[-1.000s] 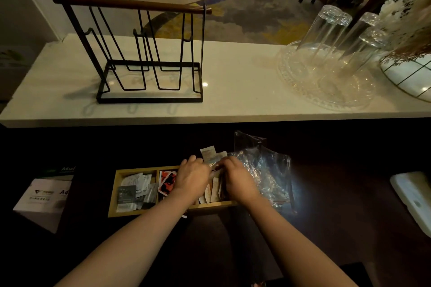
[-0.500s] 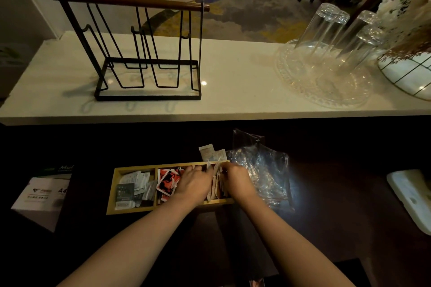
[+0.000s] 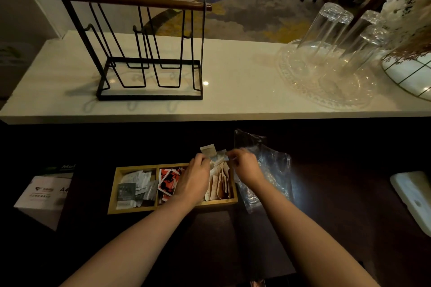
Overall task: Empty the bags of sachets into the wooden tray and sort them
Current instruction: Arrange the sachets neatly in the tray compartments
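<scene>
I look down on a dim, dark counter where a shallow wooden tray (image 3: 172, 207) with three compartments sits at the centre, near my two bare forearms. The left compartment holds grey and white sachets (image 3: 134, 187), the middle one red, black and white sachets (image 3: 168, 180), and the right one tan paper sachets (image 3: 219, 187) standing on edge. My left hand (image 3: 194, 178) hangs over the divider between the middle and right compartments, fingers curled; it seems to pinch a pale sachet (image 3: 208, 150) at the tray's 12 o'clock edge, though the fingertips are hidden. My right hand (image 3: 243, 166), at the tray's 1 o'clock corner, pinches another pale sachet (image 3: 220, 156) between thumb and curled fingers. A crumpled clear plastic bag (image 3: 268, 170) lies at 3 o'clock, just beside the tray and partly behind my right wrist. I judge these sachets feather-light, thin and floppy, slick-faced and easy to crease or fan apart, so I would take each by a sealed edge or corner with a thumb-and-finger pinch. The bag looks limp and slippery; I would grip it by a bottom corner to tip it. At 12 o'clock, on a pale shelf, stand a black wire rack (image 3: 149, 53) and upturned glasses (image 3: 331, 28).
</scene>
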Demonstrator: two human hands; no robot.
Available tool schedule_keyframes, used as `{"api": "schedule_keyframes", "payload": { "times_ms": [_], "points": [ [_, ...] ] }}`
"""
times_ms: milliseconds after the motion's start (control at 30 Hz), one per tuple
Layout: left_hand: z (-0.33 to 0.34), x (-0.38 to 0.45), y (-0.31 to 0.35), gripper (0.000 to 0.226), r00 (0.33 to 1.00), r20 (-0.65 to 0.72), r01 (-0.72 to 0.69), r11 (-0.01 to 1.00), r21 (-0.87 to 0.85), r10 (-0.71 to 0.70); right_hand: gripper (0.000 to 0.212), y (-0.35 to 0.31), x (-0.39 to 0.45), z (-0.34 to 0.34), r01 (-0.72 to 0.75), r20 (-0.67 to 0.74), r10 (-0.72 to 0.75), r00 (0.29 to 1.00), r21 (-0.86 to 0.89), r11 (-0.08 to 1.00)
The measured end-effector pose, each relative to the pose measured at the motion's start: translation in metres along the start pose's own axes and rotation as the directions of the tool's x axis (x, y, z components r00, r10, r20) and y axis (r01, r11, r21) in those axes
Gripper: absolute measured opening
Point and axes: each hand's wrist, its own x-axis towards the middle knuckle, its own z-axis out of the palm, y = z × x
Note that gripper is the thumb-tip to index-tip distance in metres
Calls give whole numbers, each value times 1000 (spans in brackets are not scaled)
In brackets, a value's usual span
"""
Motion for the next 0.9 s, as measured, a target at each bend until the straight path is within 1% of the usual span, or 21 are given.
{"api": "schedule_keyframes", "payload": {
  "times_ms": [67,100,167,233,267,333,400,467,533,600,700,800,867,900],
  "points": [
    [-1,1,3,48,999,-3,-36,998,-61,35,33,-3,13,-7,43,30,-42,999,-35,998],
    [-1,1,4,52,997,18,-68,995,-72,70,36,-5,23,-10,72,65,-69,996,-57,996],
    [2,-1,5,59,989,84,-119,991,-60,124,44,-8,45,-14,131,188,-100,977,-161,978],
    [7,-3,6,61,983,129,-126,991,-41,130,54,-13,66,-13,164,324,-70,943,-273,948],
    [9,-4,7,59,983,144,-108,993,-44,113,59,-14,75,-11,155,375,-32,926,-303,940],
    [13,-6,7,52,984,163,-70,997,-43,76,70,-16,87,-5,145,439,28,898,-356,923],
    [16,-12,5,48,986,158,-53,998,-23,56,77,-19,91,2,170,475,43,879,-396,902],
    [19,-16,3,48,985,166,-54,998,11,52,73,-21,89,13,206,497,37,867,-425,881],
    [19,-19,3,49,988,151,-37,999,-3,37,60,-22,88,25,223,483,33,875,-462,858],
    [17,-20,5,48,993,115,-27,999,-29,30,50,-24,87,30,192,456,45,889,-461,866],
    [14,-20,5,47,993,92,-76,997,23,74,44,-26,87,28,199,485,43,873,-434,879],
    [15,-17,1,47,995,87,-41,999,-21,43,35,-28,84,28,157,528,43,848,-328,932],
    [13,-18,2,46,995,93,-40,997,-63,46,31,-31,83,24,109,513,31,858,-240,965],
    [12,-20,3,45,993,104,-40,996,-83,49,29,-33,81,18,93,480,13,877,-197,976]
  ]
}}
